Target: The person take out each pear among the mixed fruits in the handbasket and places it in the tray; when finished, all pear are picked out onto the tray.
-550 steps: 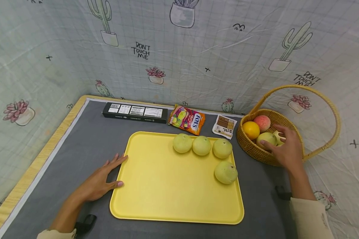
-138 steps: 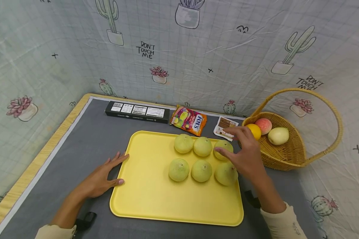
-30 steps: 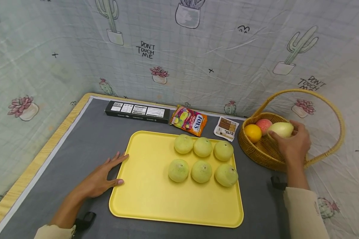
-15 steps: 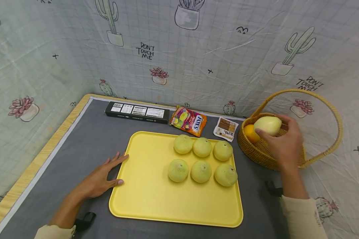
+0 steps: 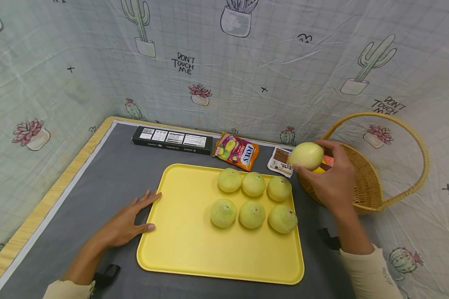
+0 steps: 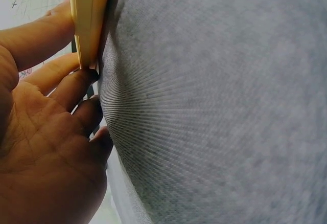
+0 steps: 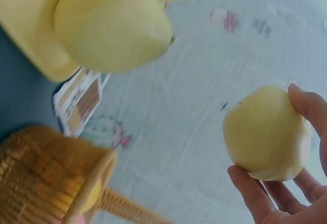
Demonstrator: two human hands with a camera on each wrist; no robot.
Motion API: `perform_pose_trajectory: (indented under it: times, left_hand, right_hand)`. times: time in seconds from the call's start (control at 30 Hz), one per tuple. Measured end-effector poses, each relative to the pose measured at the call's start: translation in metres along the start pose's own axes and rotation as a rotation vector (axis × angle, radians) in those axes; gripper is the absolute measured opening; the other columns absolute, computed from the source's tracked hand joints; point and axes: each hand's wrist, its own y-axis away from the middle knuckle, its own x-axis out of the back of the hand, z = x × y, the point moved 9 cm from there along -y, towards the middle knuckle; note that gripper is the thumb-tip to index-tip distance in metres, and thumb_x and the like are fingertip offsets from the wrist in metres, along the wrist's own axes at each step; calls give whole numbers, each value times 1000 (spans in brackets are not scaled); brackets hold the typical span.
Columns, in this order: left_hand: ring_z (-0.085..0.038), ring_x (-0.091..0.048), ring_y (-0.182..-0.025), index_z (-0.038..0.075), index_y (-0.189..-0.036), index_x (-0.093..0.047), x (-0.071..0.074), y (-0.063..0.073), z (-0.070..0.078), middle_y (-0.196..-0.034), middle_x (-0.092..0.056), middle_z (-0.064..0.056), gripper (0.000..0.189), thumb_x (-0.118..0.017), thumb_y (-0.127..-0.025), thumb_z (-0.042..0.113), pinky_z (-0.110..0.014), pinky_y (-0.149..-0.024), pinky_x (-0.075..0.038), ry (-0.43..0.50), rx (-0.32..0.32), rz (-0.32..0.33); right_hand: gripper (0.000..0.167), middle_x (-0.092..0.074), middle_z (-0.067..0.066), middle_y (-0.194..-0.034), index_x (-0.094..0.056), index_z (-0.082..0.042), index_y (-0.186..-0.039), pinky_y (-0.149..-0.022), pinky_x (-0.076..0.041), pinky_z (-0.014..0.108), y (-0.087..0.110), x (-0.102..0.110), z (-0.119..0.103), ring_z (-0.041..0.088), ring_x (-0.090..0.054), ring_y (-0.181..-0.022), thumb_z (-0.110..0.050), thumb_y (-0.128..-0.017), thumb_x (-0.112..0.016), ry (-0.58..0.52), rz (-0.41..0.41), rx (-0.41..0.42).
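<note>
My right hand [image 5: 334,178] holds a pale yellow-green pear [image 5: 306,156] between thumb and fingers, raised over the left side of the wicker basket [image 5: 368,176]. The right wrist view shows the same pear [image 7: 265,132] pinched by the fingertips, clear of any surface. Two rows of similar pears, such as the front-middle pear [image 5: 252,214], stand on the right half of the yellow tray [image 5: 179,245]. With spread fingers my left hand [image 5: 121,226] touches the tray's left edge. In the left wrist view, its thumb and fingertips meet the tray rim [image 6: 88,24].
Behind the tray lie a long black box [image 5: 172,140], a candy bag [image 5: 236,151] and a small brown-and-white packet [image 5: 280,161]. A peach [image 5: 327,161] and an orange [image 5: 319,170] sit in the basket, mostly behind my right hand. The basket's tall handle [image 5: 423,155] arches rightward.
The tray held fewer pears in the oldest frame; three pears now fill its front row. Over the last second, my right hand has lifted another pear from the basket and carried it left.
</note>
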Motion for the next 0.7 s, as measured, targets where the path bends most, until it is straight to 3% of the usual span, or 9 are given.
perform_pose_trajectory:
  times: [0.13, 0.3, 0.37, 0.47, 0.57, 0.7]
  left_hand:
    - [-57, -11, -161, 21, -167, -38, 0, 0, 1, -176, -22, -21, 93, -86, -88, 30, -83, -122, -12, 2, 0, -1]
    - [-56, -11, -161, 22, -167, -38, 0, 0, 0, -176, -22, -20, 93, -86, -88, 29, -82, -122, -12, -4, 1, -1]
    - [-55, -12, -162, 22, -167, -38, 0, 0, 0, -176, -22, -19, 93, -86, -88, 30, -82, -123, -13, -8, 1, 0]
    - [-55, -12, -162, 23, -167, -38, 0, 0, 0, -176, -23, -19, 93, -86, -88, 30, -81, -123, -13, -11, -4, 2]
    - [-54, -13, -162, 21, -167, -39, 0, 0, 1, -176, -23, -19, 92, -86, -88, 29, -80, -124, -13, -5, -11, 3]
    - [-54, -12, -162, 21, -167, -39, 1, 0, 1, -176, -23, -19, 92, -86, -88, 27, -80, -124, -13, 4, -8, 3]
  right_hand:
    - [80, -67, 14, -132, -63, -6, -141, -87, -46, -2, 3, -15, -17, 24, -64, -115, -16, -71, -101, -40, -59, 67]
    - [79, -68, 14, -130, -64, -5, -139, -80, -48, 0, 8, -35, -35, 22, -62, -110, -14, -70, -102, -78, -121, 131]
    - [80, -66, 13, -133, -63, -6, -139, -82, -54, 7, 10, -44, -43, 23, -63, -112, -15, -70, -102, -81, -152, 145]
    - [81, -65, 12, -137, -61, -7, -141, -89, -65, 27, 13, -57, -53, 27, -67, -117, -17, -71, -102, -78, -199, 157]
    - [81, -64, 13, -138, -60, -7, -141, -94, -65, 47, 15, -69, -63, 32, -71, -119, -16, -72, -101, -108, -240, 160]
    - [81, -64, 13, -138, -61, -8, -142, -95, -65, 49, 18, -82, -75, 31, -70, -121, -17, -73, -101, -126, -273, 177]
